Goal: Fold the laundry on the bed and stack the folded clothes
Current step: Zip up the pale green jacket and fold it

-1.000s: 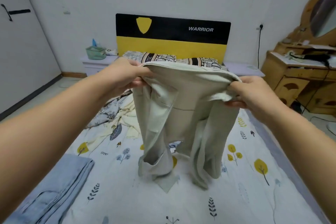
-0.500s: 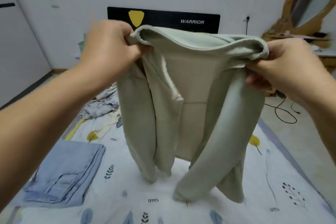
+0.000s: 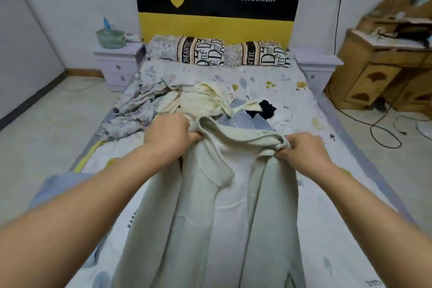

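A pale green garment (image 3: 210,217) lies stretched lengthwise down the bed (image 3: 327,229), its far edge bunched between my hands. My left hand (image 3: 167,134) grips the left corner of that edge. My right hand (image 3: 301,153) pinches the right corner. Beyond them sits a heap of unfolded laundry: a cream garment (image 3: 201,100), a black item (image 3: 265,109) and a bluish piece (image 3: 243,120). A folded blue garment (image 3: 56,184) lies at the bed's left edge, mostly hidden by my left forearm.
A crumpled floral blanket (image 3: 138,105) spills over the bed's left side. Two pillows (image 3: 217,50) lie against the black-and-yellow headboard. White nightstands flank the bed; a wooden dresser (image 3: 383,70) stands at right, with cables (image 3: 378,128) on the floor.
The garment, held up in the air before, now lies down flat on the bed. Both hands have dropped low with it, keeping their grip on its far corners.
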Tool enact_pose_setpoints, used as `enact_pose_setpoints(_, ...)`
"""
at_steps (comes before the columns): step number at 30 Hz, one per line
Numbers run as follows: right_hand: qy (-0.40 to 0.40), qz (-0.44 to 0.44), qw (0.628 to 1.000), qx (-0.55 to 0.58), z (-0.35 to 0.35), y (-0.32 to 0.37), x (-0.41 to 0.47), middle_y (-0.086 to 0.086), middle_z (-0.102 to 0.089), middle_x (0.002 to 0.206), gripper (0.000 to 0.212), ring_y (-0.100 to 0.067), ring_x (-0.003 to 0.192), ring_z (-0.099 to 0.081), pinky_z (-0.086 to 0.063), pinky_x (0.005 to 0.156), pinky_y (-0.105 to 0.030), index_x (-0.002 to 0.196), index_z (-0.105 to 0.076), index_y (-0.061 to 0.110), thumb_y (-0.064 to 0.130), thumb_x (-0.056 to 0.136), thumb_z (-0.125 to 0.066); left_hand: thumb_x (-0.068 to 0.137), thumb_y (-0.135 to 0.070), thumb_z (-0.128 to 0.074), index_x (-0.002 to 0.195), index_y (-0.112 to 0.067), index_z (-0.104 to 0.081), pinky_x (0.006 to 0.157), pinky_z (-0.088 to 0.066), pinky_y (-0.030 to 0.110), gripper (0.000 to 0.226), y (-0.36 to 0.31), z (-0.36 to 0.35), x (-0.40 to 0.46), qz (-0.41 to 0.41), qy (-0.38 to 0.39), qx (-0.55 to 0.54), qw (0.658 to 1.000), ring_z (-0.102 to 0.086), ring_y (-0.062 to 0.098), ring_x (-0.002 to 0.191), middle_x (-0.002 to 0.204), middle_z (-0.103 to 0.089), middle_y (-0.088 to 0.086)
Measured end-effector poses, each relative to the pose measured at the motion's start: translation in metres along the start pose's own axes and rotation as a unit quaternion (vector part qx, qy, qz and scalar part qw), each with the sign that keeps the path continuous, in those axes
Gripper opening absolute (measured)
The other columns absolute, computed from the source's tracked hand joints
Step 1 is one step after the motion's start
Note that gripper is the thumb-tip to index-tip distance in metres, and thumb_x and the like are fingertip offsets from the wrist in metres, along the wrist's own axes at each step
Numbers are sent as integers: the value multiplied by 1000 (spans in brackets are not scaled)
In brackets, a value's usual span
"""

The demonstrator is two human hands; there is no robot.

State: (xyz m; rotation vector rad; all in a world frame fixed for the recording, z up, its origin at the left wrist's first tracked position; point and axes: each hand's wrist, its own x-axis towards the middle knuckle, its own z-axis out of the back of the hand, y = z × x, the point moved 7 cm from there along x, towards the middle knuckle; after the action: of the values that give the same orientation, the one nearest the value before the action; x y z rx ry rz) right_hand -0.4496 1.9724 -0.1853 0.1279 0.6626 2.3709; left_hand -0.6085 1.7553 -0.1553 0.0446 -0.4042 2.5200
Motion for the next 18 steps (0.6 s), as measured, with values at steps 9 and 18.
enact_pose_setpoints(9, 59, -66, 995, 55, -180, -103, 125, -7, -60, 88, 19, -28, 88, -56, -31, 64, -29, 79, -49, 18, 30, 87, -62, 87, -48, -55, 57, -17, -39, 54, -27, 30, 46, 52, -224, 76, 120, 87, -25, 989, -46, 24, 69, 61, -44, -2)
enact_pose_setpoints(18, 57, -37, 998, 15, -268, -139, 259, -6, -52, 81, 26, -28, 79, -50, -31, 62, -33, 79, -47, 12, 34, 89, -60, 89, -31, -53, 72, -13, -44, 62, -28, 33, 26, 76, -346, 162, 141, -10, -60, 988, -58, 37, 87, 89, -64, 18)
